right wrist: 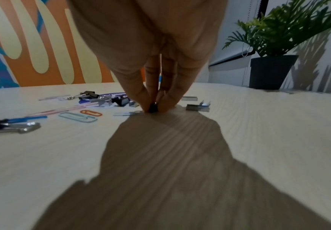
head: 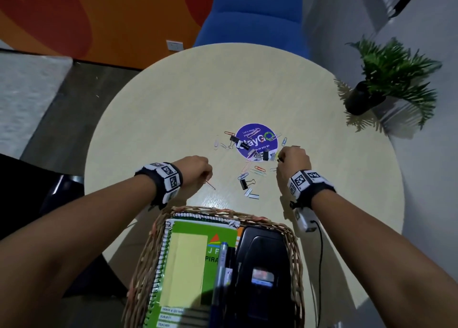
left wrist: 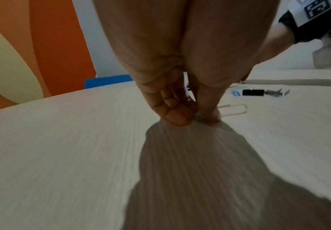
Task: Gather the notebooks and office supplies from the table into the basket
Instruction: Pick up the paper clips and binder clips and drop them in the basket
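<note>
Round pale wood-grain counter (head: 173, 99). Woven wicker basket (head: 296, 248) at its near edge, bottom cut off by the frame. Inside: one green spiral notebook (head: 183, 260) with a yellow panel on the cover, and an orange corner showing under it, so possibly a second notebook; one blue pen (head: 221, 268) lying along the cover; one black stapler (head: 262, 265) on the right side.

Loose supplies are scattered mid-counter over and around a purple round sticker (head: 256, 139): coloured paper clips (head: 260, 169) in pink, blue, orange and pale green, too tangled for an exact count; about four black binder clips (head: 244, 183) visible; several silver staple strips (head: 251, 193), two more just beside the right hand in the right wrist view.

Left hand (head: 195, 171): fingers (left wrist: 178, 116) curled down onto the counter, pinching the end of one pink paper clip (left wrist: 235, 109) that lies flat.

Right hand (head: 293, 162): fingers (right wrist: 139, 95) bunched together, pinching a small black binder clip (right wrist: 153, 107) at the counter surface; most of it is hidden by the fingertips.

Potted fern (head: 391, 79) at the far right edge.
</note>
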A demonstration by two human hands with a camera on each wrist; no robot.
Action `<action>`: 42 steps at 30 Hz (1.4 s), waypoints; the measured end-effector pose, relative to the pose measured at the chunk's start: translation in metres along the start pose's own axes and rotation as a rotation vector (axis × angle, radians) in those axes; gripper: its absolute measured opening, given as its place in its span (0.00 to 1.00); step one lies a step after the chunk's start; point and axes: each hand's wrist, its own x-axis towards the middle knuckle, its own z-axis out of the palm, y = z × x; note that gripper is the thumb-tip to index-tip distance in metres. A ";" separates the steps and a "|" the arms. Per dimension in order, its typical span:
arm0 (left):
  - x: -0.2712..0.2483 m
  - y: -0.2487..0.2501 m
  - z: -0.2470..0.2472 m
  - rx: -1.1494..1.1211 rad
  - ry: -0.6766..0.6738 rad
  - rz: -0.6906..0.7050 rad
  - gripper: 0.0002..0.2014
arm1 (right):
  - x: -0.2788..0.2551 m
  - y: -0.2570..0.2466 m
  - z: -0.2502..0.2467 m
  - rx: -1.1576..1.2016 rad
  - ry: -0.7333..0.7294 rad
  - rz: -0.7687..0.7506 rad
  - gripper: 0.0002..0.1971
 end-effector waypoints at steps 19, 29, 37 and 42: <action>-0.171 0.047 0.068 -0.413 0.171 -0.038 0.11 | -0.079 -0.063 -0.066 0.264 -0.367 -0.500 0.09; -0.184 0.027 0.027 -0.487 0.526 -0.172 0.09 | -0.170 -0.139 -0.026 -0.183 -0.602 -0.826 0.06; -0.110 0.013 -0.046 -0.256 0.462 -0.078 0.09 | -0.156 -0.129 -0.042 -0.122 -0.565 -0.767 0.14; -0.042 0.026 -0.071 0.116 0.244 0.091 0.08 | -0.085 -0.063 -0.088 -0.164 -0.332 -0.631 0.10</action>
